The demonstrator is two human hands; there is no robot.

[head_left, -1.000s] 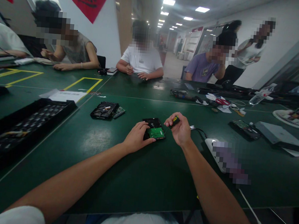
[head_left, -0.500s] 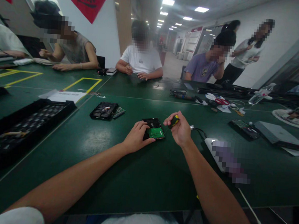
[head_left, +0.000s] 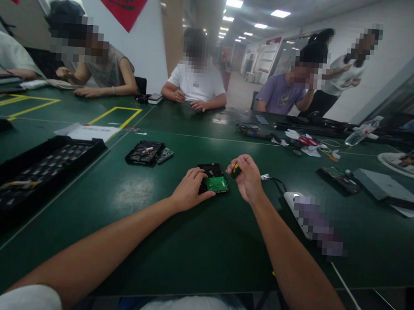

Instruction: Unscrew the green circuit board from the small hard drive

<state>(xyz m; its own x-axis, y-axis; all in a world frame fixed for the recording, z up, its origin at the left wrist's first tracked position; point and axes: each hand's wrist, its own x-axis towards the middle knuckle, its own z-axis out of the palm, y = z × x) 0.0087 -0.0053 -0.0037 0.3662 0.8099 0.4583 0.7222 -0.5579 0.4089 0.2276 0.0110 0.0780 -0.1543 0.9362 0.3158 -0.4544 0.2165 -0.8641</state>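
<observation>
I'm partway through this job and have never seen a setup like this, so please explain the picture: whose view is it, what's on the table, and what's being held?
There is no machine here, just a person's two bare hands. The view comes from a camera worn on their head, looking forward and down. The left hand rests on a black unit with a green circuit board, lying on the green table. The right hand holds a yellow-and-black handle, perhaps a screwdriver's, close by the board; its tip is too small to make out. To the left are a second black unit and a long black tray; to the right, a grey box.
</observation>
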